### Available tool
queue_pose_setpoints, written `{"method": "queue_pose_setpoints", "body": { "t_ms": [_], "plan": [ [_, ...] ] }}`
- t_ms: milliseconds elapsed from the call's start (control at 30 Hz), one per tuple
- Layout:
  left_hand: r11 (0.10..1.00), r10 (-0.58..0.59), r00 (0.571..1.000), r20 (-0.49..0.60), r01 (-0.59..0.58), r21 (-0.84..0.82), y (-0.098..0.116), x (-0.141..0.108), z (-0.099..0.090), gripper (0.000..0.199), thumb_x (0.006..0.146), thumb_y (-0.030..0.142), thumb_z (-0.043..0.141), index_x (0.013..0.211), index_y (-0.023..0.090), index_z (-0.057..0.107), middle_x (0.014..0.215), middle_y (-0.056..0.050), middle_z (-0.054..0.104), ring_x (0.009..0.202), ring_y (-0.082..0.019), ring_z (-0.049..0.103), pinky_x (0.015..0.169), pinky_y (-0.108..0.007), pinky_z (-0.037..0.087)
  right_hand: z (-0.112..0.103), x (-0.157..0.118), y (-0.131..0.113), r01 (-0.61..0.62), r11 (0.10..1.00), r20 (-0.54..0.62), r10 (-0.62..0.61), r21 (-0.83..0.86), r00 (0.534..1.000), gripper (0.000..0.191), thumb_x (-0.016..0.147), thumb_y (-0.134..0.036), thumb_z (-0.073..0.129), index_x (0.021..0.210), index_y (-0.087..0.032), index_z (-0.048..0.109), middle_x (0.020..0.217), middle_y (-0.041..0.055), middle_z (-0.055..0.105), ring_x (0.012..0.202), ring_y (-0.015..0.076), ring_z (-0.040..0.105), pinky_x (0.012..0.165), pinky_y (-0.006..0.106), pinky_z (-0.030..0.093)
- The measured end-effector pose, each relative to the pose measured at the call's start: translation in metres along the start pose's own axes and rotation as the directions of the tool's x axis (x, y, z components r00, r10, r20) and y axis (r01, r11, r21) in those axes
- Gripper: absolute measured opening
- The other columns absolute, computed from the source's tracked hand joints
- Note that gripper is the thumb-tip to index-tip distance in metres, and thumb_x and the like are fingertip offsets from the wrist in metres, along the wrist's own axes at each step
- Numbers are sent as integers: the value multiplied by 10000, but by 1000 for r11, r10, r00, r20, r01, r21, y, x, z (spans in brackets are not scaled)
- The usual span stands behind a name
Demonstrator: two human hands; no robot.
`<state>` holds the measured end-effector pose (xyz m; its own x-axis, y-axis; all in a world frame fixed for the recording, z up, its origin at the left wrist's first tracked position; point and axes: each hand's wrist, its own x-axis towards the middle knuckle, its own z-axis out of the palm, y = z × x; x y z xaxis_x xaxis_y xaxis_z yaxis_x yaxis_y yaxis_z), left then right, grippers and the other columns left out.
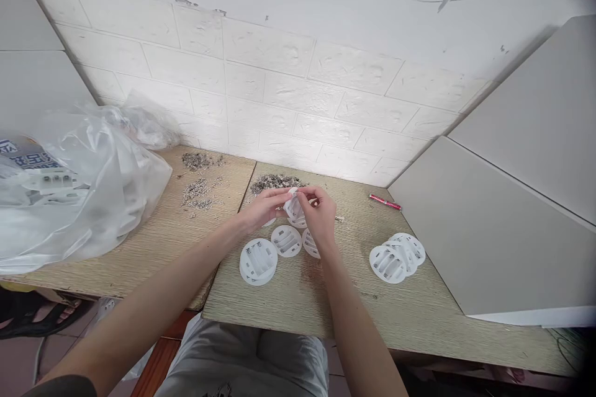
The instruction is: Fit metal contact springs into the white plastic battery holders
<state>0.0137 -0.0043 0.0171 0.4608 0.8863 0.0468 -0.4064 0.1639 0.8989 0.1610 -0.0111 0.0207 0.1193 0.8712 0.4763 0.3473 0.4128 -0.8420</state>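
My left hand (263, 209) holds a white round plastic battery holder (293, 208) tilted up above the table, fingers at its left edge. My right hand (318, 216) is closed at the holder's right side, thumb and fingertips against its face. Whatever small piece may be between those fingertips is hidden. Below the hands lie more round battery holders: a single one (286, 241), one partly covered by my right wrist (311, 244), and a small overlapping stack (258, 262) nearer me. Just behind my hands is a heap of small metal contacts (277, 183).
Several battery holders (395, 258) overlap at the right, with a red pen (385, 201) behind them. On the left board are piles of small metal parts (198, 192) and a large clear plastic bag (125, 180) containing white parts. Grey panels (503, 236) border the right side.
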Motion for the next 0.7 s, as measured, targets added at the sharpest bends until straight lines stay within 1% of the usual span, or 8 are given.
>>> {"method": "queue_pose_setpoints", "body": {
  "t_ms": [67, 133, 233, 400, 533, 700],
  "plan": [
    [1000, -4, 1000, -9, 4, 5, 1, -1, 1, 440, 707, 327, 776, 1092, 149, 659, 1013, -103, 656, 873, -165, 603, 774, -292, 513, 0, 0, 1, -31, 999, -12, 31, 29, 999, 174, 777, -316, 598, 832, -174, 684, 819, 57, 689, 724, 174, 594, 660, 308, 471],
    [999, 11, 999, -52, -9, 31, 1, -1, 2, 471, 724, 336, 766, 1136, 168, 611, 1005, -95, 658, 882, -170, 612, 785, -313, 520, 0, 1, 1, -64, 997, -8, 64, 37, 998, 180, 768, -323, 604, 825, -173, 685, 815, 62, 692, 718, 177, 593, 660, 313, 475],
    [994, 52, 997, -61, -45, 101, -1, -1, 1, 435, 748, 400, 734, 1083, 166, 585, 924, -72, 655, 842, -166, 614, 759, -326, 535, -1, 1, 3, -99, 995, 4, 99, 22, 995, 193, 758, -343, 610, 810, -172, 684, 797, 64, 694, 706, 182, 590, 665, 324, 476],
    [981, 104, 989, -104, -84, 176, -4, 1, -2, 481, 752, 516, 686, 1073, 166, 607, 917, -63, 623, 802, -157, 589, 680, -315, 556, -3, 2, 2, -119, 992, 7, 120, -29, 993, 199, 742, -356, 625, 766, -166, 677, 769, 60, 690, 705, 180, 584, 680, 324, 465],
    [970, 135, 986, -97, -112, 215, -5, 1, -2, 517, 753, 536, 674, 1107, 163, 621, 925, -68, 625, 813, -161, 588, 685, -313, 558, -3, 2, 0, -151, 988, 3, 151, -37, 989, 201, 722, -365, 641, 715, -166, 661, 728, 54, 675, 668, 171, 568, 644, 310, 459],
    [963, 142, 982, -125, -108, 249, -4, -1, -1, 532, 743, 563, 666, 1094, 163, 657, 925, -71, 636, 813, -172, 595, 693, -320, 553, -2, 2, 2, -176, 984, 14, 176, -19, 984, 213, 720, -369, 630, 719, -162, 680, 699, 43, 665, 638, 160, 552, 609, 294, 450]
  ]
}}
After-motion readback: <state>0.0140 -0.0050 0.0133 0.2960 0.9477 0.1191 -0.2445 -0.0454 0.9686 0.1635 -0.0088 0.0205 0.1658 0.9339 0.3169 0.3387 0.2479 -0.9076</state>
